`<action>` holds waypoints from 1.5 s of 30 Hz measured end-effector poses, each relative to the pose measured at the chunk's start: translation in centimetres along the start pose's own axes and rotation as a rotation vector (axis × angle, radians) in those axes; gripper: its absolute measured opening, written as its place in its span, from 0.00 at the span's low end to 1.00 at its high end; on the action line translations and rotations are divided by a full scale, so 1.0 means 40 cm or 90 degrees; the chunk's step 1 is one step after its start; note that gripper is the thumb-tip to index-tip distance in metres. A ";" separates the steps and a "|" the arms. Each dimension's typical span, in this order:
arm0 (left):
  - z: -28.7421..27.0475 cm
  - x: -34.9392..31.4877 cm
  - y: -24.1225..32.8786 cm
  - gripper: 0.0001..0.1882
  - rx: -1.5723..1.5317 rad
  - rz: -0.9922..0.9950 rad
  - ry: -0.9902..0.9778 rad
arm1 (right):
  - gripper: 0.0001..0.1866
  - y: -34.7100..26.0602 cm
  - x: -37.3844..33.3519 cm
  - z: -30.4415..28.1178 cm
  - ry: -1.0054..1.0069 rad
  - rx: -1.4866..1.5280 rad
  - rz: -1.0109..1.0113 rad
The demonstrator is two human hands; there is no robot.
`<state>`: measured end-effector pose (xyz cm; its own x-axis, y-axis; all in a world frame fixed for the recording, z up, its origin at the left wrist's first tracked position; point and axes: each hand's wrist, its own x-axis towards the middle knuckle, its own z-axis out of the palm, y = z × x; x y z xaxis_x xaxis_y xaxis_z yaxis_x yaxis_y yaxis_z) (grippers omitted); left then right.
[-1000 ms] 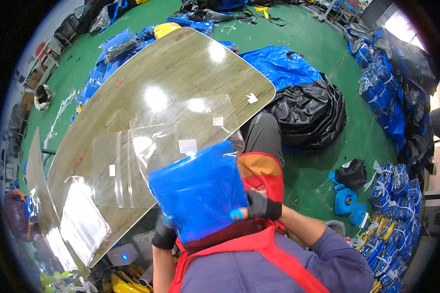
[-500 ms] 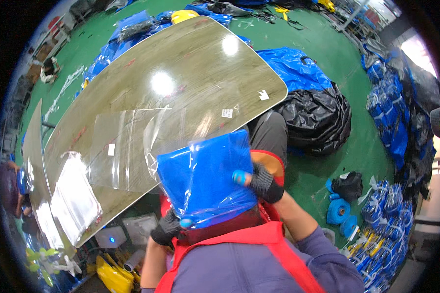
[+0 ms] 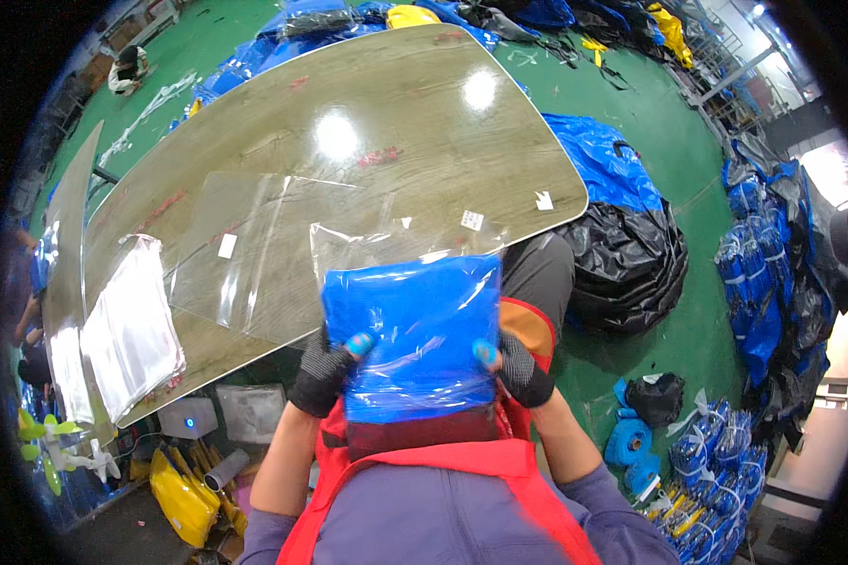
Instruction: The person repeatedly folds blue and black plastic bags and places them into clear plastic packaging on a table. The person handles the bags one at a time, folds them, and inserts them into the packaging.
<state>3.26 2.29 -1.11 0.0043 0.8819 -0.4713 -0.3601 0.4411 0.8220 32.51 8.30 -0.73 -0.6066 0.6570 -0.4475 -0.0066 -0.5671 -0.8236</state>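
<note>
Left hand (image 3: 325,375) and right hand (image 3: 522,369) both grasping blue packet (image 3: 419,344) by side edges, packet in front of red apron (image 3: 415,459); its clear flap (image 3: 363,247) overlaps table (image 3: 245,137) edge in view; green floor (image 3: 699,344) strip between black sack (image 3: 622,268) and blue bundles (image 3: 756,273), right

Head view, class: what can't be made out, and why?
All in the head view:
Left hand, right hand: fingertips other than thumbs, hidden behind the blue packet.
Packet's underside: faces away from the camera.
Print on the white label: too small.
Purple top: cut off by the lower edge.
</note>
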 end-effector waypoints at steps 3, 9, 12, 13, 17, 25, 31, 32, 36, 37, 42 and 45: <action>-0.008 -0.032 -0.060 0.41 0.136 -0.003 -0.040 | 0.39 0.051 -0.039 0.001 0.047 -0.031 -0.005; -0.048 -0.104 -0.104 0.46 0.044 -0.039 -0.114 | 0.45 0.094 -0.039 -0.013 -0.022 -0.102 -0.059; -0.046 -0.046 -0.018 0.42 0.192 0.207 -0.165 | 0.44 0.006 0.037 -0.058 -0.211 0.215 -0.159; -0.037 -0.019 0.017 0.36 0.140 0.111 -0.206 | 0.43 -0.044 0.065 -0.077 -0.213 0.139 -0.196; 0.024 0.018 0.134 0.31 0.553 0.484 -0.168 | 0.36 -0.242 0.125 -0.094 -0.036 0.115 -0.144; 0.081 0.078 0.289 0.49 0.101 0.417 -0.024 | 0.21 -0.388 0.179 -0.013 0.067 -0.030 -0.283; 0.103 0.127 0.334 0.20 0.053 0.365 0.082 | 0.24 -0.402 0.193 0.016 0.131 -0.294 -0.478; 0.109 0.129 0.344 0.16 0.094 0.396 0.101 | 0.25 -0.410 0.191 0.019 0.122 -0.283 -0.467; 0.136 0.145 0.405 0.13 0.187 0.491 0.130 | 0.27 -0.441 0.205 0.021 0.127 -0.216 -0.482; 0.145 0.147 0.421 0.13 0.233 0.474 0.146 | 0.26 -0.448 0.219 0.017 0.143 -0.202 -0.471; 0.198 0.105 0.484 0.13 0.202 0.346 0.027 | 0.22 -0.442 0.350 -0.010 0.207 -0.180 -0.563; 0.235 0.080 0.489 0.22 0.107 0.329 -0.307 | 0.18 -0.402 0.434 0.000 -0.074 0.309 -0.451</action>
<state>4.99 15.31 16.47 0.2974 0.9425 0.1524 -0.2798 -0.0666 0.9577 22.08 28.84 4.73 -0.4088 0.8956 0.1752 -0.7362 -0.2102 -0.6433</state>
